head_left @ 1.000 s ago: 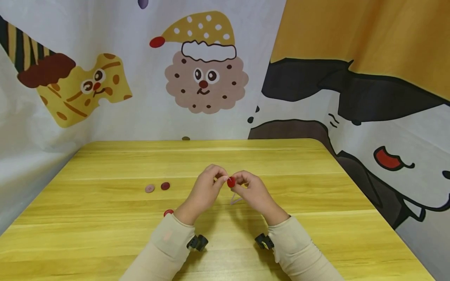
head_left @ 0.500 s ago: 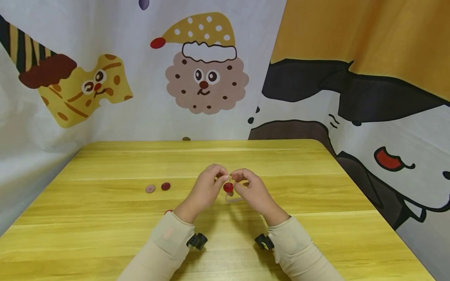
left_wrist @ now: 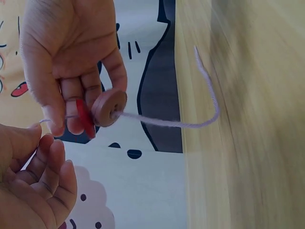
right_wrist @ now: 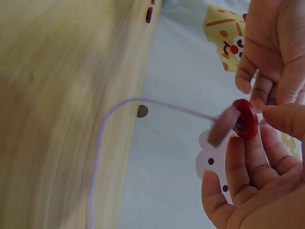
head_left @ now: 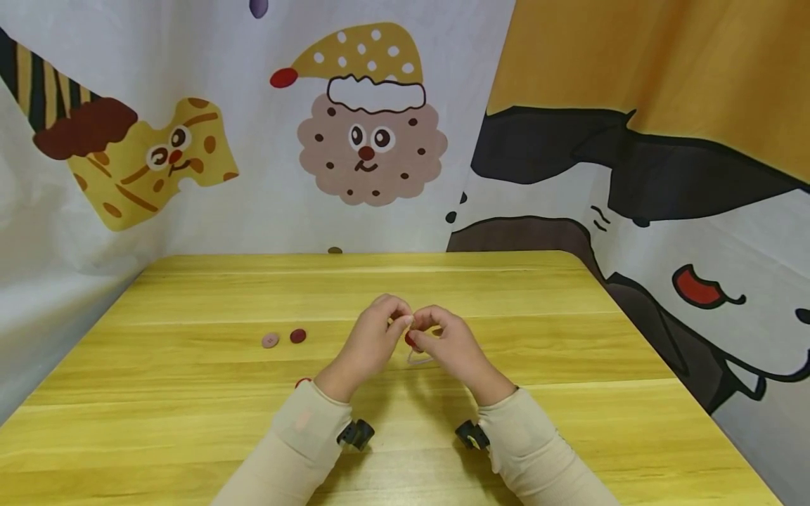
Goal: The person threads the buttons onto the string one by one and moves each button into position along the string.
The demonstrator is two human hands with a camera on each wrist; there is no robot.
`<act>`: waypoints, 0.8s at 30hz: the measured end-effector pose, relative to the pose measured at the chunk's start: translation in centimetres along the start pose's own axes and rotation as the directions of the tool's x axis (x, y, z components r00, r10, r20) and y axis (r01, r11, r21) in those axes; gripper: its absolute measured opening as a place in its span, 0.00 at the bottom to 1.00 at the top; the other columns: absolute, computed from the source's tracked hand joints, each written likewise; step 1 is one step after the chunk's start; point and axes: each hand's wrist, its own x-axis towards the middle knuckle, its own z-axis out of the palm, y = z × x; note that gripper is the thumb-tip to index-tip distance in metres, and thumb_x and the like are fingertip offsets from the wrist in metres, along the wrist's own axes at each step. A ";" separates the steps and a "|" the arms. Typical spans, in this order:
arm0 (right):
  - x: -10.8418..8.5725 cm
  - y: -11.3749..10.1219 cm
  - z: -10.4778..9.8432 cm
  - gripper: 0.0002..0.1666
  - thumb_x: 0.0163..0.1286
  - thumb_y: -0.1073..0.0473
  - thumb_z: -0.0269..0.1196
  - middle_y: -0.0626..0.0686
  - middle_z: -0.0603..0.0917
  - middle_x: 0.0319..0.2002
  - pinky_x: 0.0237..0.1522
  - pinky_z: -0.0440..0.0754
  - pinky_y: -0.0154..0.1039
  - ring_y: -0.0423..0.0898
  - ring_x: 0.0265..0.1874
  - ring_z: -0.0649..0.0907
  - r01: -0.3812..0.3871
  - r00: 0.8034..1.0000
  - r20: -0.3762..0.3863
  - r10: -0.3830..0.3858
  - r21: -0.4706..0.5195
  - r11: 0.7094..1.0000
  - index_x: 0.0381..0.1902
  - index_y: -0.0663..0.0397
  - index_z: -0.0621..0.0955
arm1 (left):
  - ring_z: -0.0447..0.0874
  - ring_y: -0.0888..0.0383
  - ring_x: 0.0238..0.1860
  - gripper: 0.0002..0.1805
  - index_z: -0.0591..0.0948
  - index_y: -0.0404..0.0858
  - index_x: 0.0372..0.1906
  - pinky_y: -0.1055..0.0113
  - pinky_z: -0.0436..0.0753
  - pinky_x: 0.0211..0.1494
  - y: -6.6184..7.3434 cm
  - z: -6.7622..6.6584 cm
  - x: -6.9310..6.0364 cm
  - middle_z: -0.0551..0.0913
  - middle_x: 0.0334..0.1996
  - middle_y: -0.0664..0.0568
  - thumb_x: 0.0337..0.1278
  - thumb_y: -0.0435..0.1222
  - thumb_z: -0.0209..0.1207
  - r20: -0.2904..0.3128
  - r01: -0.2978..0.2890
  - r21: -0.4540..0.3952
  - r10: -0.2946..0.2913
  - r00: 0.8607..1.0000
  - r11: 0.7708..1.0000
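The right hand (head_left: 457,346) has shifted toward the left hand (head_left: 370,341), its fingers now pinching the cord (left_wrist: 162,122) beside the red button (right_wrist: 247,120). The left hand's fingers grip the same cord. Red button and adjoining brown button (left_wrist: 109,108) are strung above the tabletop (head_left: 190,429), between its left and right edges.

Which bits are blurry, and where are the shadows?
Right wrist view: the brown button is smeared, the red button a bit clearer; left wrist view: the brown button is sharper, its holes showing; head view: soft shadows on the table between the sleeves.
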 end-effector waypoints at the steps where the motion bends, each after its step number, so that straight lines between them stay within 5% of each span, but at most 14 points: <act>1: 0.0 0.0 0.0 0.07 0.67 0.62 0.63 0.48 0.82 0.36 0.55 0.68 0.54 0.48 0.44 0.79 0.001 1.000 0.010 -0.001 0.001 1.000 0.42 0.53 0.81 | 0.72 0.56 0.39 0.04 0.76 0.39 0.37 0.60 0.75 0.42 0.1 0.0 0.0 0.75 0.39 0.51 0.69 0.34 0.52 -0.001 -0.004 0.003 0.004 1.000 1.000; 14: 0.3 0.5 0.5 0.03 0.67 0.64 0.62 0.47 0.84 0.34 0.63 0.62 0.61 0.49 0.45 0.82 -0.021 0.999 0.043 0.021 0.005 1.000 0.37 0.58 0.81 | 0.71 0.56 0.38 0.04 0.75 0.39 0.37 0.60 0.74 0.42 0.3 -0.2 0.0 0.74 0.38 0.52 0.70 0.32 0.51 -0.017 -0.008 -0.021 0.008 1.000 1.000; 24: 0.3 0.7 0.5 0.05 0.71 0.63 0.58 0.51 0.86 0.32 0.61 0.64 0.60 0.44 0.33 0.86 0.000 0.998 0.058 0.000 0.010 1.000 0.40 0.56 0.81 | 0.71 0.56 0.37 0.04 0.75 0.39 0.38 0.60 0.74 0.41 0.0 -0.1 0.0 0.74 0.38 0.51 0.70 0.33 0.51 -0.015 0.006 -0.008 -0.006 1.000 1.000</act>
